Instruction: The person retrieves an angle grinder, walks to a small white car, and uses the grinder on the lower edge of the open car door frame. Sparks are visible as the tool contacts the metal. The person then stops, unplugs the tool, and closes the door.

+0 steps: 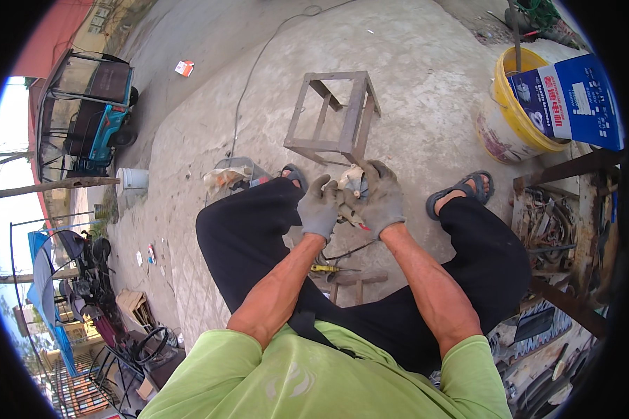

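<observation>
Both my hands wear grey work gloves and are close together between my knees. My right hand (384,201) is curled round a whitish-grey metal part (354,181), rounded in outline, whose exact kind I cannot tell. Its thumb side is over a tan, cloth-like piece (348,207) with a red spot at its lower end. My left hand (319,208) touches the near side of this bundle with bent fingers, and what lies in them is hidden. Below the hands, a yellow-handled screwdriver (326,268) lies by a low wooden piece (360,278).
A metal stool frame (349,143) stands just ahead. Left of it is a grey tray (258,174) with rags. A yellow-rimmed bucket (500,91) with a blue box (573,98) stands far right, above a rusty rack (587,230). A cable (248,80) crosses the concrete.
</observation>
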